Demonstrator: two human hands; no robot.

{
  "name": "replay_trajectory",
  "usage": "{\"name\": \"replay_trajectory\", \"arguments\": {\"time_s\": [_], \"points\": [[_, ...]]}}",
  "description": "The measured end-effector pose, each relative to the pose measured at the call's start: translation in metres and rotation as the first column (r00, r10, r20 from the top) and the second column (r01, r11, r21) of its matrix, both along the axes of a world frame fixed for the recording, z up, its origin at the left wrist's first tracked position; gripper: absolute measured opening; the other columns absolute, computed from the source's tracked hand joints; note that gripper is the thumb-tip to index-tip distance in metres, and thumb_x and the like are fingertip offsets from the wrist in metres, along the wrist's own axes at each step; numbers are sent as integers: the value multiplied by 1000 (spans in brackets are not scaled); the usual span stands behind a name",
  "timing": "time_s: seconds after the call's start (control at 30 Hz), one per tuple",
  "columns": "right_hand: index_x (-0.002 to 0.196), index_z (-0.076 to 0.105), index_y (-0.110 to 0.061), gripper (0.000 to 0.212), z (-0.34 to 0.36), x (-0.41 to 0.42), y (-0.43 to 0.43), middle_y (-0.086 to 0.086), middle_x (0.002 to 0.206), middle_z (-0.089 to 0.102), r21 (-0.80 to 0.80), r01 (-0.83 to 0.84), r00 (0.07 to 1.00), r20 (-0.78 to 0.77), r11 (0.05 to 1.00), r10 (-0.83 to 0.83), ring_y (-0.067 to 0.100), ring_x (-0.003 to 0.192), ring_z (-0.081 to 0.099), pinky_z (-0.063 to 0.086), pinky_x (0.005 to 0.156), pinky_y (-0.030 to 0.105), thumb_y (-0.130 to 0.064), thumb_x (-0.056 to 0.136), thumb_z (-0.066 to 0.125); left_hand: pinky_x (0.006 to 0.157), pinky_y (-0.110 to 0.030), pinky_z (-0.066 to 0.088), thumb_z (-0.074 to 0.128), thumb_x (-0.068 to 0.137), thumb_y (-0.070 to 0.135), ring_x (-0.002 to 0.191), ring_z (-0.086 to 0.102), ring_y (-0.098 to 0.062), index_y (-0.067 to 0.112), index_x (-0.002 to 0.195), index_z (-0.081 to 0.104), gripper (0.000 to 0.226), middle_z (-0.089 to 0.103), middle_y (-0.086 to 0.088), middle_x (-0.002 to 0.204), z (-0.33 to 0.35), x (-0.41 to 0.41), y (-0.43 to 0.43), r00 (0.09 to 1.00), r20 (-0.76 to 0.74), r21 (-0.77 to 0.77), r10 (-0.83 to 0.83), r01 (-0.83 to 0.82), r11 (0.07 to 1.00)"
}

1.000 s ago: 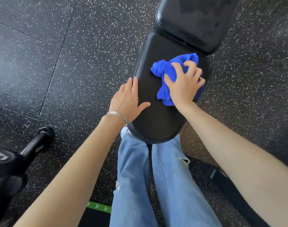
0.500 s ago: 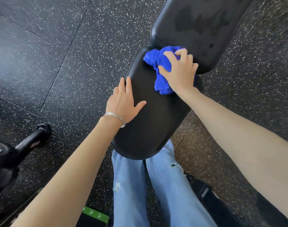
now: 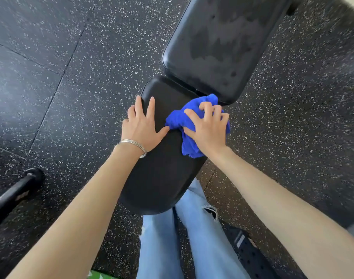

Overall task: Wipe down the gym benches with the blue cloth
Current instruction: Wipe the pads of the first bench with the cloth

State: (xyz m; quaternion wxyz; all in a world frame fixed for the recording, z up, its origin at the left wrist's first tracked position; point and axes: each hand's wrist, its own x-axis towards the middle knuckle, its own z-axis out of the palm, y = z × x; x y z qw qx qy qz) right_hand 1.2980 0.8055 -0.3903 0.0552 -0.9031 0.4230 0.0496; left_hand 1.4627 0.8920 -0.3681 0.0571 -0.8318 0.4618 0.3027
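A black padded gym bench runs up the middle of the view: its seat pad (image 3: 158, 178) is nearest me and its back pad (image 3: 222, 43) lies beyond, showing damp smears. A crumpled blue cloth (image 3: 189, 146) lies on the right side of the seat pad, close to the gap between the pads. My right hand (image 3: 207, 127) is on top of the cloth with curled fingers gripping it. My left hand (image 3: 141, 125), with thin bracelets at the wrist, rests flat on the seat pad's left edge, fingers straight, thumb almost touching the cloth.
Black speckled rubber floor tiles (image 3: 71, 67) surround the bench. A black handle of another machine (image 3: 17, 190) sticks in at the lower left. My legs in light blue jeans (image 3: 172, 248) stand at the seat's near end, beside a dark perforated frame part (image 3: 250, 256).
My right hand has drawn the cloth back from the gap between the pads toward the right side of the seat. My left hand has shifted further onto the seat, nearer the cloth.
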Motion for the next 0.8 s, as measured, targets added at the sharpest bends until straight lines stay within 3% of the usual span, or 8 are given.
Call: {"name": "replay_trajectory", "arguments": {"time_s": [0.13, 0.3, 0.47, 0.6, 0.7, 0.8], "points": [[124, 52, -33, 41, -8, 35, -39, 9, 121, 47, 162, 119, 990, -91, 980, -105, 32, 101, 46, 36, 79, 45, -47, 87, 56, 101, -51, 37, 50, 83, 61, 136, 23, -37, 20, 150, 7, 89, 4, -17, 156, 0, 1, -5, 1000, -6, 19, -20, 20, 1000], [127, 46, -31, 39, -5, 65, -63, 9, 125, 42, 261, 199, 976, -143, 945, -167, 34, 106, 43, 35, 87, 48, -49, 92, 47, 102, -50, 37, 49, 84, 61, 137, 21, -37, 21, 150, 5, 89, 2, -16, 156, 3, 6, -8, 999, -26, 45, -44, 45, 998], [118, 55, -29, 36, 8, -1, -62, 12, 124, 46, 46, 14, 989, -148, 999, -7, 34, 106, 44, 34, 83, 49, -42, 85, 60, 99, -51, 40, 48, 84, 62, 138, 19, -36, 23, 150, 3, 89, 0, -14, 157, 1, 11, -10, 997, -24, 28, -79, 80, 996], [118, 58, -28, 36, 2, -44, -90, 17, 126, 47, 0, 68, 976, -209, 998, -66, 38, 108, 44, 33, 84, 51, -36, 83, 65, 101, -54, 38, 46, 84, 63, 139, 17, -39, 22, 150, 2, 90, -1, -16, 157, -10, 6, -21, 998, 15, 11, -63, 62, 998], [121, 55, -31, 37, -9, -16, -110, 16, 130, 44, 57, -50, 963, -261, 997, 63, 37, 113, 41, 32, 86, 51, -34, 85, 61, 102, -55, 35, 47, 82, 65, 139, 15, -40, 21, 150, 3, 92, -2, -18, 157, -14, -2, -30, 999, 36, 17, 8, -9, 1000], [119, 53, -32, 37, -16, 47, -130, 15, 132, 43, 70, -272, 937, -210, 960, 280, 36, 114, 42, 32, 86, 51, -34, 83, 61, 102, -54, 35, 48, 82, 65, 139, 17, -38, 22, 150, 4, 91, 0, -16, 157, -15, -6, -42, 995, 43, 19, 88, -89, 996]]}}
